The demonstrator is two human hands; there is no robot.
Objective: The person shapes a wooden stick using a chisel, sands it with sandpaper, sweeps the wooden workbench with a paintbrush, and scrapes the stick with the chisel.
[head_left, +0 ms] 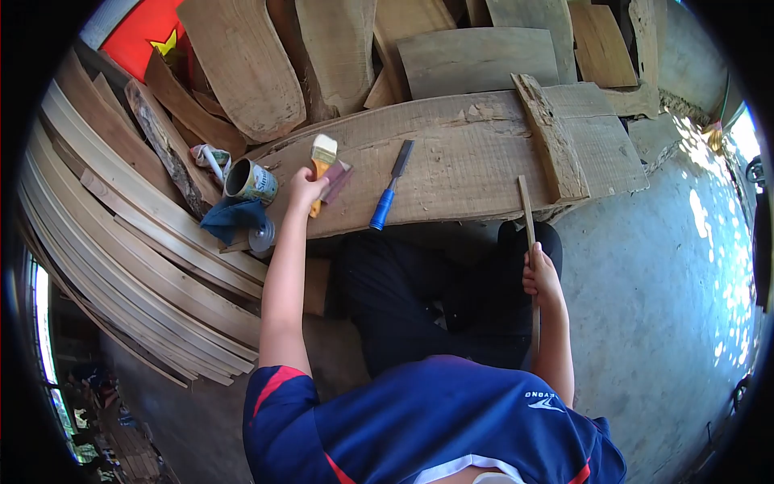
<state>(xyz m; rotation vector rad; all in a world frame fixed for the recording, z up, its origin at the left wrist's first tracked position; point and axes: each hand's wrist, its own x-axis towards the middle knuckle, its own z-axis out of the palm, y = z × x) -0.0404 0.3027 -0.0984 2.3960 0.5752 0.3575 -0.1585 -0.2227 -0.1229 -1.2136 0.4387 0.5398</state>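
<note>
My left hand (305, 190) is at the paintbrush (324, 151), which has pale bristles and a yellow-orange handle. Beside it lies a dark reddish piece (336, 182), partly hidden by the brush and fingers. My right hand (542, 277) is wrapped round a thin wooden strip (526, 202), held upright in the view at the plank's front edge. Between the hands, a blue-handled chisel (383, 207) rests on the broad wooden plank (459, 161). Left of my left hand stand a tin can (260, 184) and a dark blue cloth (234, 218).
A rough wooden batten (553, 141) crosses the plank's right part. Long thin strips (161, 266) are stacked at the left. Several boards (476, 60) stand along the back. A clear round object (261, 235) is near the cloth, and a red flag (145, 39) behind.
</note>
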